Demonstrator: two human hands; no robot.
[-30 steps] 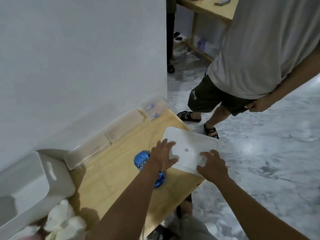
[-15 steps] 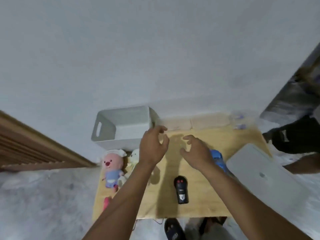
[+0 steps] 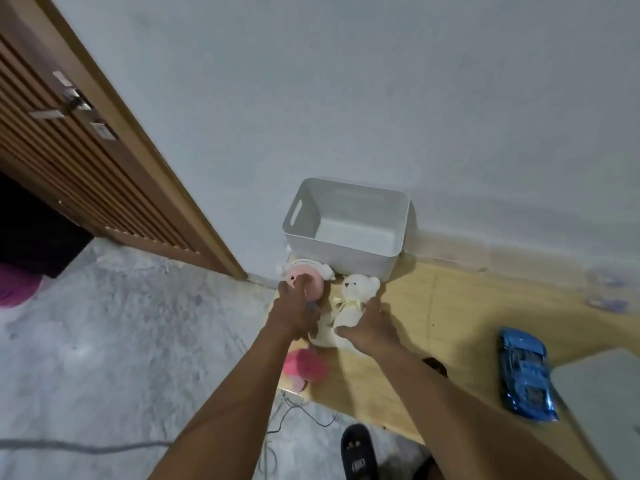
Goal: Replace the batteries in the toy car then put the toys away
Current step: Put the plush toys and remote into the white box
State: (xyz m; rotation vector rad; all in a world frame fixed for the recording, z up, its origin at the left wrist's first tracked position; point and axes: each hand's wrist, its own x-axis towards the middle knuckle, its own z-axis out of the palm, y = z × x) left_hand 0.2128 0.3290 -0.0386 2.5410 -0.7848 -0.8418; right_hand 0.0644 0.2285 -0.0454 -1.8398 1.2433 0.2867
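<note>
Two hands grip plushes — (one each).

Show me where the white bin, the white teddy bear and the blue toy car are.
white bin (image 3: 346,259): head view, on its near outer wall.
white teddy bear (image 3: 358,286): head view, on its face.
blue toy car (image 3: 524,372): head view, on its roof.

The left hand grips a pink plush doll; the right hand grips a white plush bear (both lie just before a white plastic bin).
</note>
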